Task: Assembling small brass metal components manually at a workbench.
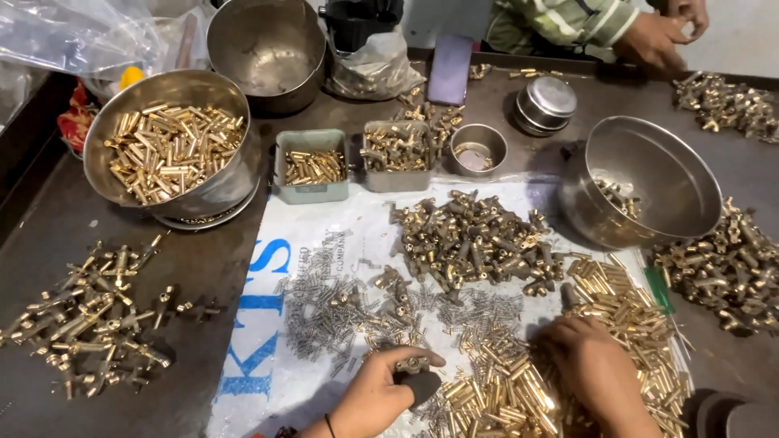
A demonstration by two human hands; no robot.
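Note:
My left hand (375,397) is at the bottom centre, its fingers closed on a small brass fitting (411,364) held just above a white plastic sheet (341,227). My right hand (595,371) lies palm down on a heap of small brass tubes (625,312); its fingertips are buried in the tubes, so I cannot see whether they pinch one. A pile of brass fittings (475,239) sits beyond both hands in the middle of the sheet. Thin silver pins (324,312) are scattered to the left of my left hand.
A steel bowl (174,142) full of brass tubes stands at the back left; a tilted steel bowl (649,182) lies at right. Two small trays (312,166) hold parts. Assembled brass pieces (89,320) lie far left. Another person's hands (661,32) work at the far edge.

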